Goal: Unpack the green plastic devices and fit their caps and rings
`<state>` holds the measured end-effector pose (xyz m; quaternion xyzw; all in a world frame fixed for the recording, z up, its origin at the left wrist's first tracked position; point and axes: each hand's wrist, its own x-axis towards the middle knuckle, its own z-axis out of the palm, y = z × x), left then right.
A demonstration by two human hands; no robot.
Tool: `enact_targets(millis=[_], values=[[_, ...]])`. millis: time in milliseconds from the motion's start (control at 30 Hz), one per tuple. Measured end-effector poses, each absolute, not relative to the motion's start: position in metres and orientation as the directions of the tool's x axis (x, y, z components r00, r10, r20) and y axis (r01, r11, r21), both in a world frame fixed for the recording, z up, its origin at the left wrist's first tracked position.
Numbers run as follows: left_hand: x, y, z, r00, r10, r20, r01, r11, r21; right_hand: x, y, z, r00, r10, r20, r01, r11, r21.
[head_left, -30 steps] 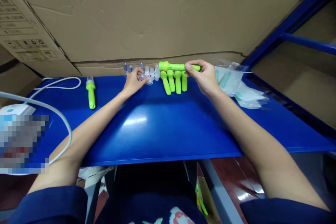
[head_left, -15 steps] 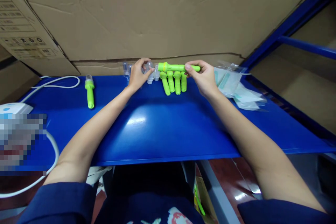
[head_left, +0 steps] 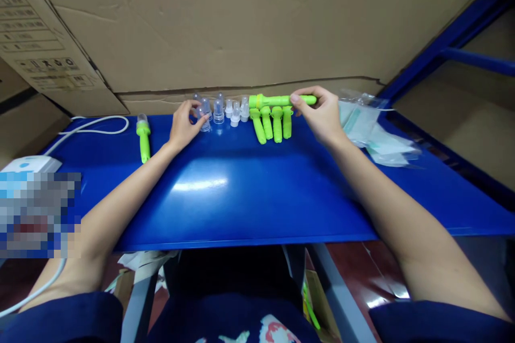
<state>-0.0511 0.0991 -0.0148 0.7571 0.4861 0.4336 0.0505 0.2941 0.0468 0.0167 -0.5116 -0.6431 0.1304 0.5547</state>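
A glossy blue table (head_left: 249, 193) stands against creased cardboard sheets (head_left: 257, 21), blue shelf frame (head_left: 454, 32) at right.

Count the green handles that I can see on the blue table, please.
6. Four lie side by side at the back, one is held above them in the right hand, and one lies apart at the left. None seems hidden.

Single head-worn view, looking forward and down along both forearms, blue table (head_left: 241, 198) close below, cardboard wall (head_left: 249, 21) just behind it
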Motion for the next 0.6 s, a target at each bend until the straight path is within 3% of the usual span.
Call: enact_targets(millis=[167,333,600], values=[[-0.060,0.113,-0.020,0.101,0.817,0.567,0.686,-0.470,0.555,0.309,0.040,0.031,0.158,0.729,0.665,0.800,0.300,-0.520],[-0.069,0.119,-0.024,0.083,0.843,0.531,0.713,-0.422,0.560,0.333,0.051,0.024,0.088,0.787,0.611,0.934,0.147,-0.325],[-0.116,0.113,-0.010,-0.056,0.830,0.555,0.845,-0.257,0.468,0.349,0.070,-0.013,0.127,0.849,0.514,0.958,0.029,-0.285]])
